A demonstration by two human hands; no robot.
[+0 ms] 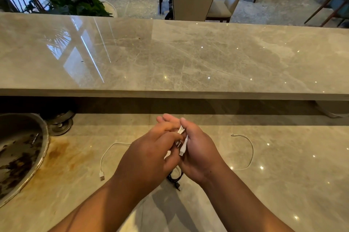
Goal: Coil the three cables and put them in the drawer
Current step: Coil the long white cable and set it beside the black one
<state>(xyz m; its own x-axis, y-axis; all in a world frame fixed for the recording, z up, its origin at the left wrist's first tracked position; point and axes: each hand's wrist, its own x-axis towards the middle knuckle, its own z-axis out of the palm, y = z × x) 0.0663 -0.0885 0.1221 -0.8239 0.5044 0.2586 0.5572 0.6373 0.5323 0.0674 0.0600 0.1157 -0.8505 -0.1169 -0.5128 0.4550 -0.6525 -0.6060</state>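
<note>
At the far left a round metal sink [20, 148] with dark stains is set into the marble worktop [283, 184], with a rusty patch on the stone beside its rim. Just right of that, 1 white cable [103, 158] lies on the worktop, its flat plug nearest the person and its line curving away until it passes behind the left hand [151, 158]. That hand's grip is closed, thumb and curled fingers pinching a bunch of white cable ends [183, 144] above the worktop. The right hand [200, 154] meets it there, its grip wrapped round the same bunch, with 1 white plug pointing down between the 2 hands. Whether the bunch belongs to either loose white cable cannot be told. Under the hands a black cable [175, 178] lies coiled on the worktop. Further right, a thin white cable [252, 151] arcs across the stone, 1 end free and the other running toward the right wrist.
</note>
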